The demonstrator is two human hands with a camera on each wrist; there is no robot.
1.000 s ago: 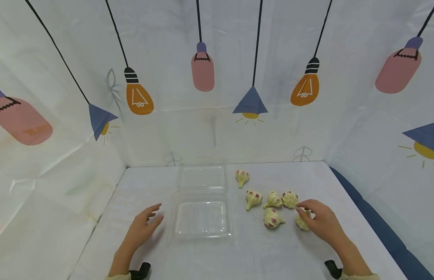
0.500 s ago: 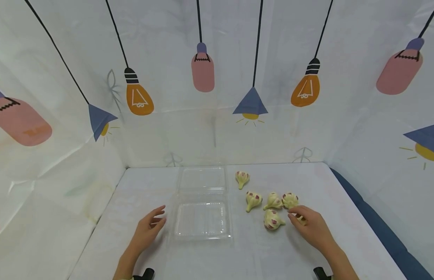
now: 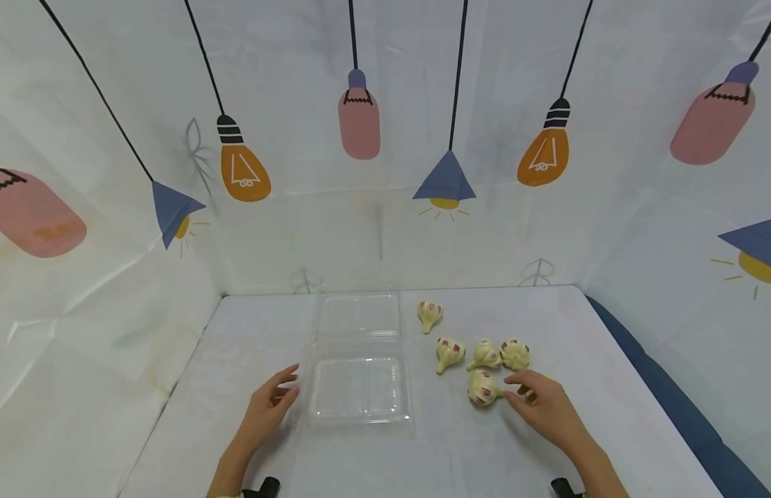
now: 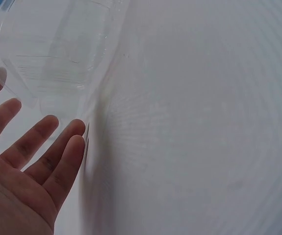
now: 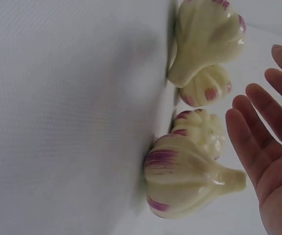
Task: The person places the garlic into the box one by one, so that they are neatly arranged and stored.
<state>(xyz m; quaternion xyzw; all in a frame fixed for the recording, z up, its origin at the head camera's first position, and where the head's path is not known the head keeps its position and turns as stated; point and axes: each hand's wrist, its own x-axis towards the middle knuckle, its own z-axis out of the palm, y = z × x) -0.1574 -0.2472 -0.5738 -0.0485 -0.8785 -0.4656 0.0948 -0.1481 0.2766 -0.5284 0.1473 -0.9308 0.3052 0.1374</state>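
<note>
A see-through plastic clamshell box [image 3: 359, 391] lies unfolded on the table, its lid [image 3: 358, 318] towards the back wall. Just left of it hovers my left hand [image 3: 265, 409], fingers loosely spread; in the left wrist view the fingertips [image 4: 74, 147] are close to the box wall. Several garlic bulbs with purple streaks lie right of the box. My right hand [image 3: 549, 409] is over the nearest ones, its fingertips beside the stem of the front bulb [image 3: 483, 387]. It largely hides another bulb beneath it. In the right wrist view its fingers are apart, holding nothing, near a bulb [image 5: 185, 176].
Behind the front bulb sit two touching bulbs, a left one [image 3: 485, 355] and a right one [image 3: 515, 354]. Another bulb [image 3: 450, 354] is nearer the box, and one [image 3: 430, 315] lies farther back. Lamp-printed white sheeting [image 3: 385, 235] surrounds the white table [image 3: 460, 456].
My right hand has shifted left, from above the rightmost bulb towards the front bulb's stem. My left hand has edged right, closer to the box. The bulbs and box have not visibly moved.
</note>
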